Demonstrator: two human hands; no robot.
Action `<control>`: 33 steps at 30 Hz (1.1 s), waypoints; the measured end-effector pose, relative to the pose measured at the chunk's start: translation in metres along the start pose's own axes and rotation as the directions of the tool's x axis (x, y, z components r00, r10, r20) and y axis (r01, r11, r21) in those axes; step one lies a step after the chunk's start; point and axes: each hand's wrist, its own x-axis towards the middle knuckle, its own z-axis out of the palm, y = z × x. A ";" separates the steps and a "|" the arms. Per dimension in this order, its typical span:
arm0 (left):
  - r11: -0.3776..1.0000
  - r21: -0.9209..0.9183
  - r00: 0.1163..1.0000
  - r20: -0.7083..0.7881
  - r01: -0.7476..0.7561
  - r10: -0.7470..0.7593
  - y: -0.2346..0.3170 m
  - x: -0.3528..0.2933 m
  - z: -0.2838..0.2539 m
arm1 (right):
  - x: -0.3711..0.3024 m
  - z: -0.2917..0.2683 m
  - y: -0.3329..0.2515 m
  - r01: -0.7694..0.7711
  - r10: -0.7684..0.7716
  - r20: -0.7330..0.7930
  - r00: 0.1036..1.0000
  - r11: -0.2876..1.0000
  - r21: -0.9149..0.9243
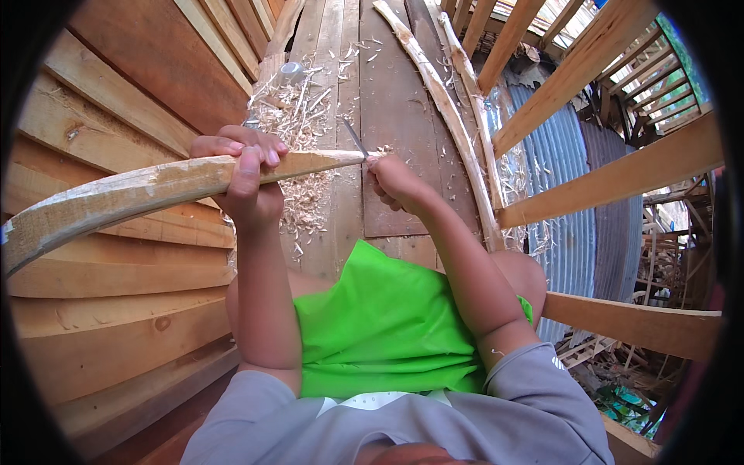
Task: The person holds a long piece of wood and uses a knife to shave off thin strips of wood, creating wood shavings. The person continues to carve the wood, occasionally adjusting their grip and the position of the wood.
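Note:
A long piece of pale wood [139,192] runs from the left edge of the view to a narrow tapered tip near the middle. My left hand [244,167] is closed around it, thumb on the near side and fingers over the top. My right hand [397,184] grips a knife at the tip; the handle is hidden in my fist. The thin knife blade [355,138] points up and left, crossing the wood's tip. Beyond my left hand, curled wood shavings [302,116] lie heaped on the plank floor [349,225].
A wall of overlapping boards [116,256] rises close on my left. To the right, slatted wooden rails [620,182] stand before corrugated metal sheets [562,225]. Two long peeled poles [446,108] lie along the floor's right side. Among the shavings sits a small greyish container [291,72].

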 end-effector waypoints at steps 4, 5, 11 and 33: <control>1.000 -0.027 0.999 0.046 -0.008 0.009 0.000 0.003 -0.004 | 0.008 -0.001 0.003 0.004 -0.014 -0.094 0.996 0.994 -0.111; 1.000 -0.024 0.999 0.044 -0.010 0.011 0.002 0.002 -0.009 | -0.015 0.012 -0.019 0.065 -0.064 0.008 0.998 0.988 -0.144; 0.995 -0.095 0.986 0.168 0.012 0.004 -0.003 0.003 -0.011 | 0.006 -0.017 0.001 -0.014 0.017 0.018 1.000 0.987 -0.158; 0.972 -0.230 0.948 0.316 0.050 0.026 -0.007 0.012 -0.021 | 0.006 -0.018 0.004 -0.049 0.051 0.000 0.999 0.967 -0.248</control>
